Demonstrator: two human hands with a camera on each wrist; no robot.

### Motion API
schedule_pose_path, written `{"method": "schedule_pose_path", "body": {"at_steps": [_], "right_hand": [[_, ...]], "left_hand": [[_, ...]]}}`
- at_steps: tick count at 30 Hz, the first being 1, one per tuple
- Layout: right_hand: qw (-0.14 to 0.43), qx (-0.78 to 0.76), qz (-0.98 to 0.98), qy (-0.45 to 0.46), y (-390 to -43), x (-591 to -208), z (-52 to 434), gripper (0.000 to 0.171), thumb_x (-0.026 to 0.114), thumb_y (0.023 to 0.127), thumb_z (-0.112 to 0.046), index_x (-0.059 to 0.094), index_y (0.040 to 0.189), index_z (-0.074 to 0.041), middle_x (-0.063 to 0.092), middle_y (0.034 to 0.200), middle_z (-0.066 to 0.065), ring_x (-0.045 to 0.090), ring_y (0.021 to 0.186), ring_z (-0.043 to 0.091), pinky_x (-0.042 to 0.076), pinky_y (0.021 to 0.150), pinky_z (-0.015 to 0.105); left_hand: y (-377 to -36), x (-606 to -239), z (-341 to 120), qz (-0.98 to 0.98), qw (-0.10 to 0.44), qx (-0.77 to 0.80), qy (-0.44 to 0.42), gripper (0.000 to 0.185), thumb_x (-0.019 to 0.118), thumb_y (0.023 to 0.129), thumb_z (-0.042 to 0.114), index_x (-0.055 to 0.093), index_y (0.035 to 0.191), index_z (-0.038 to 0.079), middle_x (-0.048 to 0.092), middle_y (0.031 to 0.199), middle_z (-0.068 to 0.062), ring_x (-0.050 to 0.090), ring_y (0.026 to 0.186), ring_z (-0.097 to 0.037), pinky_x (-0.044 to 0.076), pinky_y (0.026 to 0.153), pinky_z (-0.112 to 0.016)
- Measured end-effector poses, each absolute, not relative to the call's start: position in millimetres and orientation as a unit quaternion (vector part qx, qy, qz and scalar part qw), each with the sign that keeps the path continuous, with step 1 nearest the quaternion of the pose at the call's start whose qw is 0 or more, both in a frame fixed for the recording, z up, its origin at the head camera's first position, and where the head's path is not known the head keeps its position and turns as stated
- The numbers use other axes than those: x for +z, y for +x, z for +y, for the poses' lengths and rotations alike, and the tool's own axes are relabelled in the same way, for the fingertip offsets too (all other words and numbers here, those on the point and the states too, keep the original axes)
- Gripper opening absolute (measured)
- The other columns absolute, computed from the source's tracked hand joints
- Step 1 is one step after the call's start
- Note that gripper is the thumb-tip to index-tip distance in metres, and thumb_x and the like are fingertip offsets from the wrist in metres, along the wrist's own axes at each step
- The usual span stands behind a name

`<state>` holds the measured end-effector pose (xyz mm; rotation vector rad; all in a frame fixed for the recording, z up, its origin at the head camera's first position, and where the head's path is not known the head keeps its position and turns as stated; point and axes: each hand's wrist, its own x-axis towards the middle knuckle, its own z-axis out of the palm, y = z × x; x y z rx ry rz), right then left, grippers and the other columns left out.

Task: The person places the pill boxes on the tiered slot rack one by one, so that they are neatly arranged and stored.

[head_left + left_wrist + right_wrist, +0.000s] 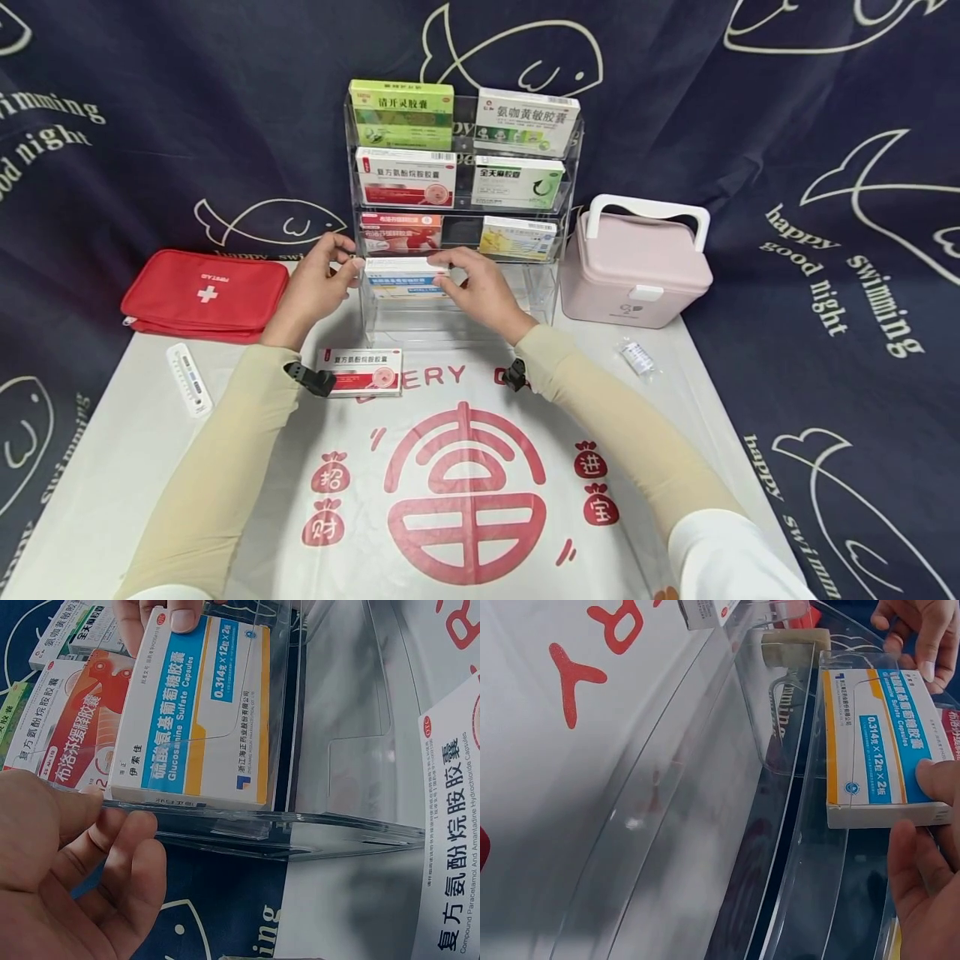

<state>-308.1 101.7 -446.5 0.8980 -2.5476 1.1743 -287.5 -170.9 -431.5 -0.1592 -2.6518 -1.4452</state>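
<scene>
A white, blue and yellow medicine box stands in the lowest filled tier of a clear display rack, at the left. My right hand pinches the box's right end. In the right wrist view the thumb lies on its printed face, and the other fingers are at its end and behind. At the rack's left side, my left hand holds the clear side edge between thumb and curled fingers, as the left wrist view shows. Just above that box is a red medicine box.
Upper tiers hold several boxes, among them a green box and a yellow-white box. A red-white box lies before the rack. Around it are a red first-aid pouch, a test strip, a pink case and a small packet.
</scene>
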Motion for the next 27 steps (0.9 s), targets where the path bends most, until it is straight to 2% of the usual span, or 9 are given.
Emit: {"method": "schedule_pose_path", "body": {"at_steps": [7, 11, 14, 19, 23, 27], "right_hand": [[0.12, 0.38, -0.86, 0.317, -309.0, -450.1, 102.1, 0.028, 0.073, 0.096, -0.012, 0.072, 0.124, -0.012, 0.063, 0.128, 0.002, 0.062, 0.092, 0.011, 0.052, 0.068, 0.024], [0.139, 0.37, -0.858, 0.328, -309.6, -451.0, 102.9, 0.029, 0.073, 0.095, -0.011, 0.073, 0.124, -0.012, 0.063, 0.128, 0.003, 0.061, 0.105, 0.016, 0.052, 0.073, 0.03], [0.148, 0.365, -0.857, 0.333, -309.6, -451.8, 103.4, 0.029, 0.073, 0.095, -0.009, 0.074, 0.124, -0.012, 0.061, 0.128, 0.005, 0.059, 0.108, 0.018, 0.051, 0.076, 0.033], [0.151, 0.367, -0.856, 0.333, -309.5, -451.5, 103.0, 0.028, 0.072, 0.096, -0.006, 0.074, 0.123, -0.011, 0.058, 0.127, 0.007, 0.058, 0.101, 0.017, 0.049, 0.079, 0.032], [0.152, 0.37, -0.854, 0.333, -310.1, -452.0, 102.1, 0.027, 0.071, 0.096, -0.004, 0.074, 0.122, -0.01, 0.057, 0.126, 0.008, 0.058, 0.101, 0.018, 0.051, 0.079, 0.037], [0.166, 0.374, -0.852, 0.325, -307.0, -453.0, 100.5, 0.025, 0.07, 0.097, -0.009, 0.074, 0.122, -0.011, 0.058, 0.125, 0.007, 0.059, 0.099, 0.016, 0.05, 0.078, 0.032]], "left_hand": [[-287.2, -431.6, -170.7, -0.874, 0.054, -0.48, -0.055, 0.023, 0.056, 0.105, 0.013, 0.05, 0.126, 0.007, 0.058, 0.1, -0.012, 0.068, 0.084, -0.03, 0.051, 0.061, -0.026], [-287.4, -431.8, -171.0, -0.873, 0.053, -0.482, -0.057, 0.023, 0.057, 0.105, 0.014, 0.049, 0.126, 0.007, 0.059, 0.099, -0.012, 0.068, 0.084, -0.03, 0.051, 0.061, -0.026], [-287.4, -431.6, -171.3, -0.872, 0.051, -0.483, -0.057, 0.023, 0.057, 0.105, 0.015, 0.049, 0.126, 0.007, 0.059, 0.099, -0.012, 0.068, 0.085, -0.032, 0.051, 0.061, -0.026], [-286.9, -430.9, -171.7, -0.873, 0.048, -0.482, -0.054, 0.024, 0.057, 0.105, 0.016, 0.049, 0.126, 0.008, 0.058, 0.099, -0.012, 0.068, 0.085, -0.032, 0.051, 0.062, -0.027], [-287.0, -430.4, -171.4, -0.873, 0.045, -0.483, -0.051, 0.024, 0.057, 0.105, 0.016, 0.049, 0.127, 0.008, 0.058, 0.099, -0.012, 0.069, 0.086, -0.032, 0.051, 0.062, -0.027], [-287.3, -431.2, -171.9, -0.872, 0.044, -0.485, -0.049, 0.024, 0.056, 0.106, 0.016, 0.049, 0.127, 0.008, 0.058, 0.099, -0.012, 0.068, 0.086, -0.033, 0.051, 0.062, -0.027]]}}
